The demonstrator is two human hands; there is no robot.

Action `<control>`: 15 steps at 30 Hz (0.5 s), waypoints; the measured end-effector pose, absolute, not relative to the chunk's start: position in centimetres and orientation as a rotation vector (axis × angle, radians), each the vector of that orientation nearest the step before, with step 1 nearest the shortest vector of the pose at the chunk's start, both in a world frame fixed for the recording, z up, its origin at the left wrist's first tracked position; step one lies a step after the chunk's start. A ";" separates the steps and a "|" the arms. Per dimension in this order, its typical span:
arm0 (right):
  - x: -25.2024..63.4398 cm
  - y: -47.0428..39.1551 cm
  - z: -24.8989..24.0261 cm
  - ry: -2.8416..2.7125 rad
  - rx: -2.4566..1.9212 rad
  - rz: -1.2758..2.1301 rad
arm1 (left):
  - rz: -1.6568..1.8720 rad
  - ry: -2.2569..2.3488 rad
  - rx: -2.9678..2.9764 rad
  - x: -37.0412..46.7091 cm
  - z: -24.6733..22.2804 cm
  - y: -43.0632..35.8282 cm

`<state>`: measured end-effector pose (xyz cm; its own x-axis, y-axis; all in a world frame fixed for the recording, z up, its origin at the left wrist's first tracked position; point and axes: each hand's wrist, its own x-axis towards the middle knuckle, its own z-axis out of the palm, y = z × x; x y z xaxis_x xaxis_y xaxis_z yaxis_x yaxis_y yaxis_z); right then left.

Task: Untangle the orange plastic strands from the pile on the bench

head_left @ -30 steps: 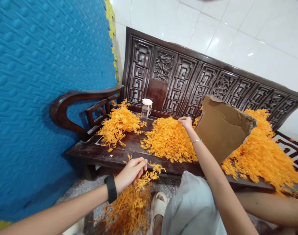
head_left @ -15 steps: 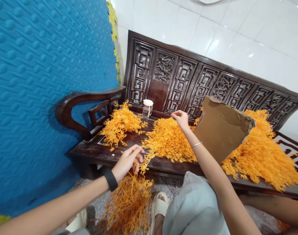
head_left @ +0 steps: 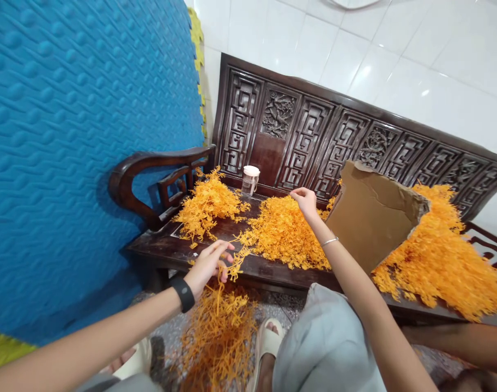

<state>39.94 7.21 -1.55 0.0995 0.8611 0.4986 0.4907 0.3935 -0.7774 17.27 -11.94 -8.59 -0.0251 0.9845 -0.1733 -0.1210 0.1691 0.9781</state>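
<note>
My left hand point(head_left: 210, 264), with a black band at the wrist, is closed around an orange artificial plant sprig point(head_left: 238, 261) at the bench's front edge. Below it, a tangle of orange stems point(head_left: 219, 337) hangs or stands above the floor; how it joins the sprig I cannot tell. My right hand point(head_left: 305, 201) is in a pinch over the middle pile of orange sprigs point(head_left: 289, 231); anything between its fingertips is too small to make out. Left of the hands, a smaller pile of sprigs point(head_left: 210, 204) lies on the dark wooden bench point(head_left: 158, 247).
A clear jug with a white lid point(head_left: 249, 181) stands near the carved backrest point(head_left: 281, 114). On the right, a piece of cardboard point(head_left: 373, 218) leans against a large orange pile point(head_left: 444, 261). Another person's limb point(head_left: 461, 343) shows at lower right. Blue foam matting point(head_left: 68, 163) covers the left side.
The view has shifted slightly, moving the bench rightward in the picture. My left hand has moved a little with the sprig; my right hand keeps its pinch over the middle pile.
</note>
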 end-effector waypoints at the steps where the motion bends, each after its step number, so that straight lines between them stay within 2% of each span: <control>1: 39.3 6.5 -1.5 -1.597 -1.198 0.475 | 1.171 1.212 0.988 17.1 -8.5 -11.9; 8: 34.4 0.4 -3.1 -2.175 -1.018 1.205 | 1.212 1.176 1.034 16.2 -8.6 -11.7; 15: 34.2 -1.6 -4.6 -2.256 -0.945 1.594 | 1.171 1.157 1.123 16.6 -8.4 -12.0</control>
